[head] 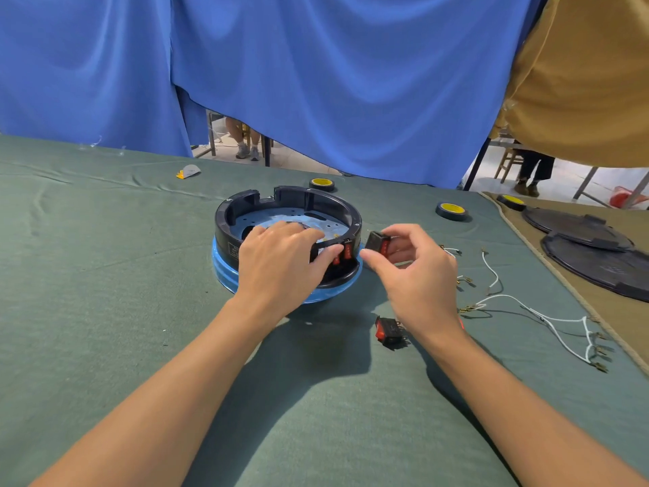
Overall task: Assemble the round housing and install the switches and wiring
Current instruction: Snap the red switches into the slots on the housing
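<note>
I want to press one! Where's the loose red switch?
Head view: the loose switch lies on the green cloth, right of centre, beside the right hand.

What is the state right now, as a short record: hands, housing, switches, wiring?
left hand: grips the near wall of the round housing, thumb beside the fitted switches
right hand: pinches a loose rocker switch just right of the housing
fitted switches: two red ones in the housing wall
spare switch: on the cloth, near the right wrist
wires: white, loose on the cloth at right, unconnected
</note>
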The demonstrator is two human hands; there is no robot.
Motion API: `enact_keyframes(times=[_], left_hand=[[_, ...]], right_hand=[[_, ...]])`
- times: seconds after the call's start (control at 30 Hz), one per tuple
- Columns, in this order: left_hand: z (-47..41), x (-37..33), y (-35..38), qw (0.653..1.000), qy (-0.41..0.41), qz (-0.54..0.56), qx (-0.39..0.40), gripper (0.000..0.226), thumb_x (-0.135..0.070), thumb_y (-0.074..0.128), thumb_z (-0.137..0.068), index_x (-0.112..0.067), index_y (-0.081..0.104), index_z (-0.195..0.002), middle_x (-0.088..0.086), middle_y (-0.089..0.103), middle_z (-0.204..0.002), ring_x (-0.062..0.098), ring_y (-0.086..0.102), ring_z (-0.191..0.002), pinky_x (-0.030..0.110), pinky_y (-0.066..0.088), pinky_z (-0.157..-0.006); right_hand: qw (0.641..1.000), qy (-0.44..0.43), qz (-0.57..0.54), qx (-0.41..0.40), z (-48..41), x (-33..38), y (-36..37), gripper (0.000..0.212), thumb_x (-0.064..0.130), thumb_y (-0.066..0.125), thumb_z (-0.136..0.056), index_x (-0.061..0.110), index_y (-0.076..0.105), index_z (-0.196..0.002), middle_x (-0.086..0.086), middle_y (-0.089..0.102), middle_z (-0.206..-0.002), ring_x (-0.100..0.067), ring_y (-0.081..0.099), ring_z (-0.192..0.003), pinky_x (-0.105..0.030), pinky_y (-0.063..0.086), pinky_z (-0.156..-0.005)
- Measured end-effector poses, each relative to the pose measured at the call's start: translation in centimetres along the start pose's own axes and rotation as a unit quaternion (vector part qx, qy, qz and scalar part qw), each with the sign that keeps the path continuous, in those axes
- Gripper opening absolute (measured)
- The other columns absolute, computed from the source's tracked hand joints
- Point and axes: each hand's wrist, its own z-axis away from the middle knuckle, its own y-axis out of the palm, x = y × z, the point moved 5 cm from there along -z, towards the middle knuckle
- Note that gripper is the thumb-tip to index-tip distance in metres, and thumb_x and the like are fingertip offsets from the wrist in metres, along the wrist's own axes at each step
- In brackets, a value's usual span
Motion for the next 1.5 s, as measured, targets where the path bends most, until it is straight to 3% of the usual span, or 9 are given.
enact_keyframes(times=[0.2, 0.43, 0.6, 0.77, 0.9, 1.1, 1.3, 1.4, 1.5], left_hand=[[-0.6, -1.4, 1.5, 0.998, 0.022, -0.027, 0.048, 0.034, -0.05, 0.052, -0.094, -0.026, 0.076, -0.093, -0.008, 0.073, -0.091, 0.017, 0.062, -0.094, 0.032, 0.041, -0.073], [-1.2, -1.3, 1.7, 0.996, 0.001, -0.048, 0.07, 0.036, -0.05, 0.047, -0.097, -0.028, 0.076, -0.096, -0.004, 0.07, -0.09, 0.022, 0.063, -0.09, 0.029, 0.028, -0.07], [-1.1, -1.0, 1.6, 0.997, 0.008, -0.051, 0.063, 0.033, -0.045, 0.049, -0.096, -0.027, 0.076, -0.092, -0.004, 0.071, -0.089, 0.023, 0.063, -0.089, 0.03, 0.035, -0.073], [-0.9, -0.8, 1.0, 0.999, -0.005, -0.023, 0.022, 0.032, -0.051, 0.06, -0.09, -0.026, 0.079, -0.085, -0.002, 0.072, -0.075, 0.022, 0.067, -0.074, 0.028, 0.044, -0.06], [-1.1, -1.2, 1.1, 0.999, 0.011, -0.042, 0.005, 0.036, -0.053, 0.067, -0.084, -0.02, 0.077, -0.072, -0.002, 0.069, -0.064, 0.022, 0.065, -0.061, 0.024, 0.036, -0.052], [-0.7, -1.2, 1.3, 0.999, 0.022, -0.029, -0.01, 0.037, -0.046, 0.068, -0.086, -0.015, 0.075, -0.069, -0.001, 0.069, -0.064, 0.021, 0.065, -0.061, 0.026, 0.039, -0.053], [-0.9, 0.3, 0.1, 0.996, 0.07, -0.008, 0.054, 0.057, -0.065, 0.035, -0.092, -0.026, 0.076, -0.082, -0.008, 0.073, -0.078, 0.018, 0.068, -0.08, 0.028, 0.044, -0.061], [-0.5, 3.1, -0.6, 0.993, 0.056, 0.035, 0.094, 0.045, -0.066, 0.05, -0.088, -0.031, 0.075, -0.1, -0.008, 0.074, -0.087, 0.021, 0.068, -0.086, 0.028, 0.041, -0.059], [0.3, 3.4, -1.0, 0.992, 0.089, 0.036, 0.082, 0.032, -0.048, 0.071, -0.084, -0.023, 0.076, -0.104, -0.001, 0.074, -0.08, 0.028, 0.067, -0.076, 0.027, 0.037, -0.062]], right_hand=[[0.998, -0.018, 0.06, -0.005, 0.2, -0.7, 0.3, 0.027, 0.026, 0.081, -0.075, 0.021, 0.064, -0.095, 0.014, 0.062, -0.075, -0.011, 0.058, -0.068, -0.03, 0.051, -0.071], [0.995, -0.044, 0.094, 0.001, 0.4, -0.9, 0.5, 0.026, 0.026, 0.08, -0.077, 0.019, 0.066, -0.098, 0.012, 0.06, -0.079, -0.01, 0.055, -0.072, -0.024, 0.043, -0.071], [0.995, -0.042, 0.09, 0.002, 0.3, -0.8, 0.4, 0.025, 0.026, 0.079, -0.078, 0.018, 0.066, -0.098, 0.009, 0.063, -0.081, -0.012, 0.057, -0.074, -0.026, 0.045, -0.071], [0.995, -0.042, 0.088, 0.013, 0.4, -0.6, 0.4, 0.025, 0.024, 0.078, -0.079, 0.017, 0.065, -0.099, 0.007, 0.065, -0.085, -0.012, 0.059, -0.076, -0.027, 0.048, -0.072], [0.996, -0.046, 0.08, 0.019, 0.5, -0.6, 0.4, 0.024, 0.023, 0.077, -0.079, 0.016, 0.065, -0.1, 0.006, 0.066, -0.087, -0.01, 0.058, -0.077, -0.024, 0.047, -0.073], [0.996, -0.046, 0.073, 0.022, 0.6, -0.4, 0.5, 0.03, 0.025, 0.077, -0.08, 0.018, 0.065, -0.107, 0.011, 0.062, -0.088, -0.007, 0.056, -0.079, -0.019, 0.044, -0.076], [0.998, 0.001, 0.022, 0.061, 0.5, -0.6, 0.6, 0.024, 0.023, 0.077, -0.08, 0.024, 0.069, -0.103, 0.004, 0.065, -0.075, -0.01, 0.062, -0.063, -0.035, 0.057, -0.064], [0.995, 0.042, -0.035, 0.082, 0.6, -0.9, 1.0, 0.026, 0.018, 0.078, -0.079, 0.021, 0.071, -0.104, -0.003, 0.069, -0.075, -0.009, 0.066, -0.056, -0.027, 0.058, -0.059], [0.99, 0.062, -0.061, 0.111, 0.8, -0.7, 1.5, 0.034, 0.012, 0.076, -0.08, 0.017, 0.07, -0.113, -0.004, 0.071, -0.08, -0.009, 0.07, -0.061, -0.019, 0.055, -0.067]])
